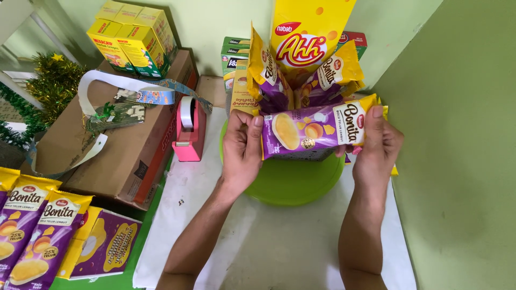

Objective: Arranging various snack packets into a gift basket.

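Both hands grip a purple-and-yellow snack packet sideways, left hand on one end, right hand on the other, against the snack stack above the green round tray toward the table's far edge; best kept level and pressed flush.

Walls were painted pale green, meeting in a corner behind the work area. The surface carried a white sheet. A white frame stood at upper left. Lighting was even and soft.
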